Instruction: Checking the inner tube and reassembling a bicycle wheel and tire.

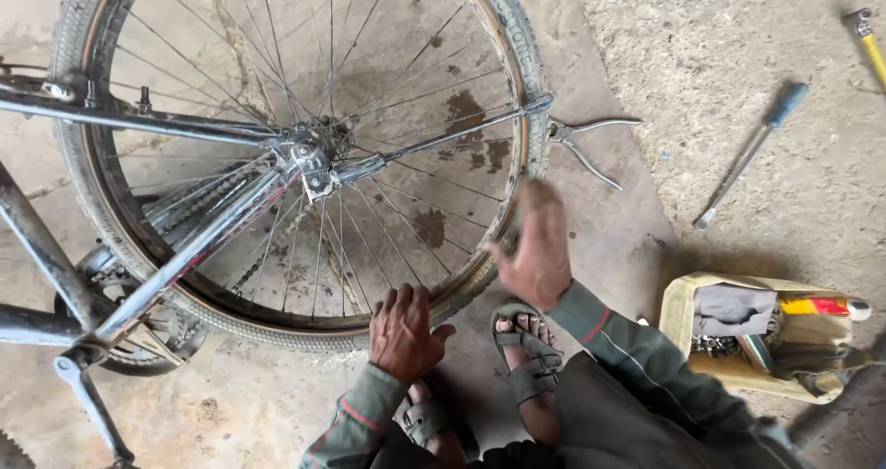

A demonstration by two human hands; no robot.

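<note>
A bicycle lies on its side on the concrete floor, its rear wheel (pixel 305 155) facing up with spokes, hub (pixel 309 155) and worn tyre (pixel 531 72) in view. My left hand (pixel 403 332) rests with curled fingers on the tyre's near edge. My right hand (pixel 533 247) hovers open, motion-blurred, at the tyre's near right side, holding nothing. My sandalled feet (pixel 528 358) sit just below the wheel.
Pliers (pixel 591 141) lie beside the wheel's right edge. A blue-handled screwdriver (pixel 752 155) and a yellow-handled tool (pixel 868 40) lie further right. A yellow box (pixel 678 317) of parts stands at right. The frame, chain and crank (pixel 88 390) fill the left.
</note>
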